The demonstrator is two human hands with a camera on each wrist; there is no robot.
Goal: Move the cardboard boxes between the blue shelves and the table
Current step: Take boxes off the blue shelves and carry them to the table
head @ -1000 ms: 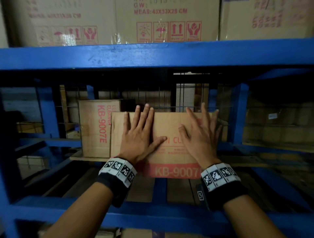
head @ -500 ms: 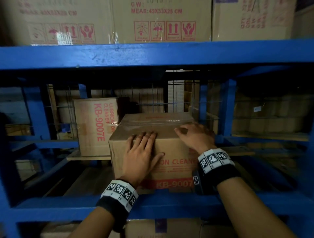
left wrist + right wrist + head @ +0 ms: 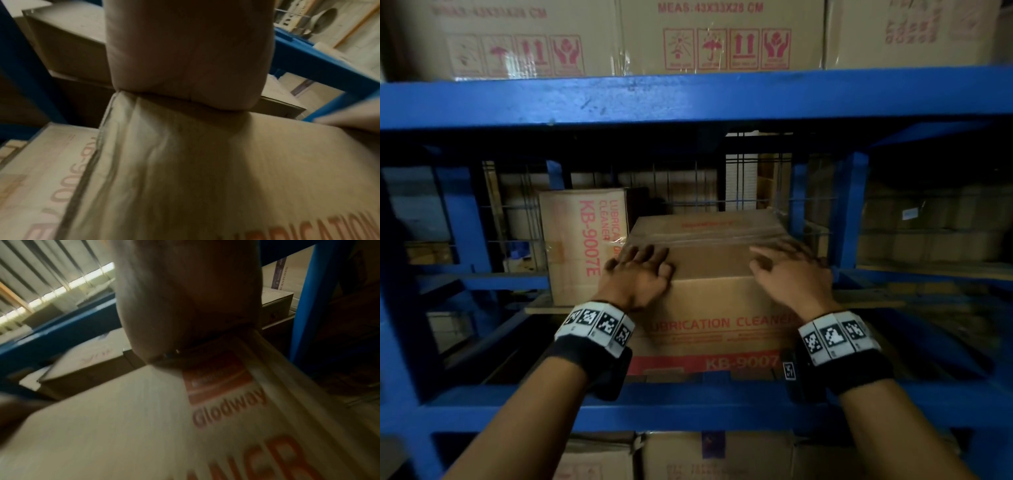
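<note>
A cardboard box (image 3: 722, 301) printed "LUBRICATION CLEANER KB-9007" stands on the middle level of the blue shelves (image 3: 688, 99), close to the front beam. My left hand (image 3: 640, 270) is at its top front left edge, palm on the front face and fingers bent over onto the taped top. My right hand (image 3: 787, 270) lies on the top near the right edge with fingers spread and fairly straight. In the left wrist view the left palm (image 3: 185, 48) presses the box (image 3: 205, 162). The right wrist view shows the right palm (image 3: 185, 296) against the box (image 3: 123, 418).
A second box marked KB-9007E (image 3: 582, 240) stands on end just left of and behind the held one. A blue upright (image 3: 852, 212) is close on the right. Wire mesh (image 3: 688, 178) closes the back. Large cartons (image 3: 722, 34) fill the level above, more boxes (image 3: 715, 455) the level below.
Both hands have slid from flat on the box's front face up to its top edge and onto the top. The view has come closer and higher, so the taped top now shows.
</note>
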